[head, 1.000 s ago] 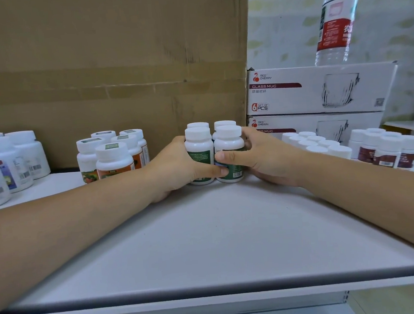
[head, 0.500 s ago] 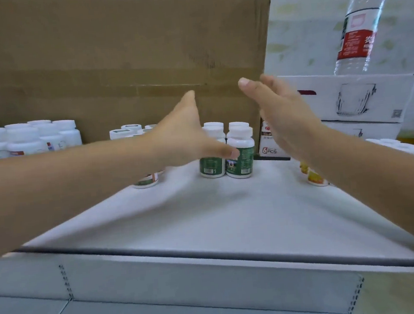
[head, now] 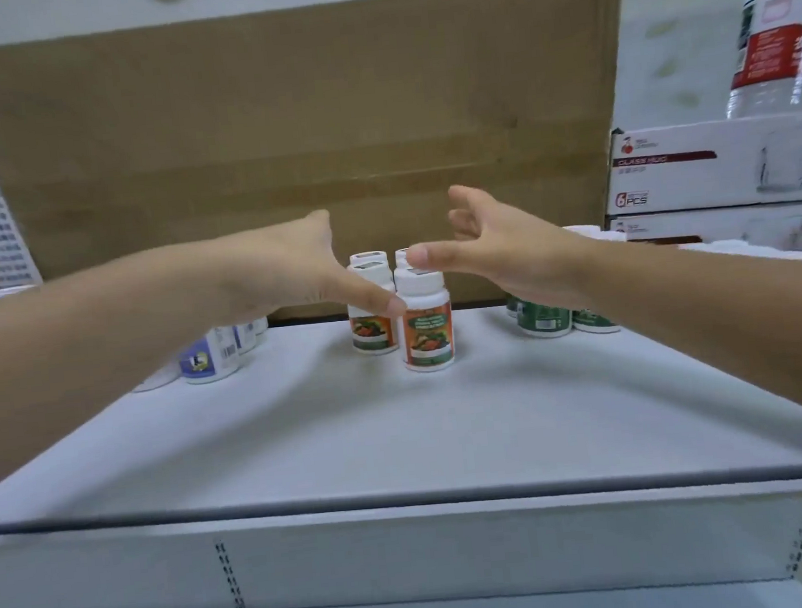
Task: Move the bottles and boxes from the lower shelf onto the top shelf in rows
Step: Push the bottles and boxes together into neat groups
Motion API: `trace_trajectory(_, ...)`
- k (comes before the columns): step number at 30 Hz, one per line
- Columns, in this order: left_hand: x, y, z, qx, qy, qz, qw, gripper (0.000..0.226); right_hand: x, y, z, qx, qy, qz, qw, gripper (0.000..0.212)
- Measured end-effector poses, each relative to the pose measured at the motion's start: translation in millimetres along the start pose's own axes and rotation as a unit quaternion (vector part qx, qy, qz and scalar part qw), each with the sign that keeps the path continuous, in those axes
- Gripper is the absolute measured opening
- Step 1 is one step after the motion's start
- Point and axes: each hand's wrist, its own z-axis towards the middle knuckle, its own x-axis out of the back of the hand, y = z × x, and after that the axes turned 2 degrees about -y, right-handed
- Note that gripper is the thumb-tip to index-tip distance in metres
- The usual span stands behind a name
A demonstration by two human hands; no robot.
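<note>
Both arms are reaching forward over the white shelf (head: 400, 430). The left hand (head: 284, 270) and right hand (head: 506, 251) are hovering spread open and empty, flanking the orange-labelled bottles (head: 426, 323) standing mid-shelf before the cardboard box (head: 287, 134).

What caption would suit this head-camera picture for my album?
Two open hands, left hand and right hand, reach around orange-labelled bottles on a white shelf.

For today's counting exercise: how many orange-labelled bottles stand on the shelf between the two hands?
4: two in front, left and right, and two behind them, seen only as caps. More may be hidden behind.
</note>
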Motion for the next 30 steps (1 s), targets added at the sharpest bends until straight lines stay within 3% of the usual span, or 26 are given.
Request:
trace_trajectory(2,0,-18,12,-0.008,-0.043,-0.056,0.997,0.108,-11,6,10,-0.019,-0.016,0.020,0.999,0.144)
trace_trajectory(5,-12,-35,31,-0.045,-0.087,-0.139,0.985,0.045,-26,17,18,-0.027,-0.051,0.080,0.995,0.138)
trace_trajectory(6,-17,-41,36,-0.073,-0.106,-0.165,0.978,0.043,-29,21,19,-0.028,-0.064,0.095,0.993,0.136)
trace_trajectory(9,-33,-59,56,-0.122,-0.133,-0.207,0.962,0.104,-32,32,21,-0.013,-0.088,0.091,0.992,0.145)
trace_trajectory(11,-40,-67,64,-0.136,-0.130,-0.209,0.960,0.122,-32,33,19,-0.014,-0.094,0.092,0.991,0.155)
trace_trajectory(13,-41,-70,66,-0.146,-0.121,-0.208,0.959,0.124,-33,36,20,-0.007,-0.095,0.061,0.994,0.145)
trace_trajectory(16,-43,-74,68,-0.162,-0.126,-0.206,0.957,0.123,-40,37,23,-0.005,-0.091,0.019,0.996,0.115)
trace_trajectory(30,-40,-77,78,-0.210,-0.162,-0.180,0.947,0.102,-46,44,29,0.003,-0.080,0.005,0.997,0.105)
